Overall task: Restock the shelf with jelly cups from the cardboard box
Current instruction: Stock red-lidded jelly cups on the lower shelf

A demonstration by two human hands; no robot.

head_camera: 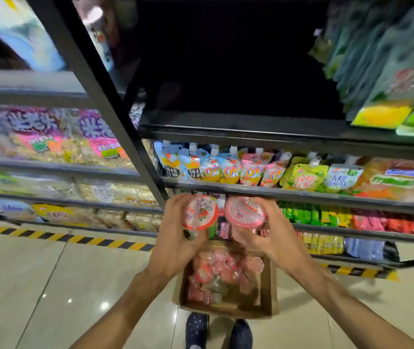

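Head view: two jelly cups are held above the cardboard box (226, 302), the red-lidded cup (202, 212) gripped by the left hand (175, 238) and the pink-lidded cup (245, 212) by the right hand (266, 235). The box, on the floor directly in front of the shelf (301, 196), contains more cups; two shoes (218, 332) stand just behind it. Spouted pouches (238, 167) fill the shelf tier above the box.

My view is sharp nowhere: motion blur smears the packets on the upper left shelves (37, 132) and the green bags (387, 71) at top right. The shelf bay (238, 59) above me is almost black, unlit. The floor tiles (37, 285) are bright, with small white glints of overhead lamps. Wide-angle bending tilts the shelf uprights (92, 79) strongly.
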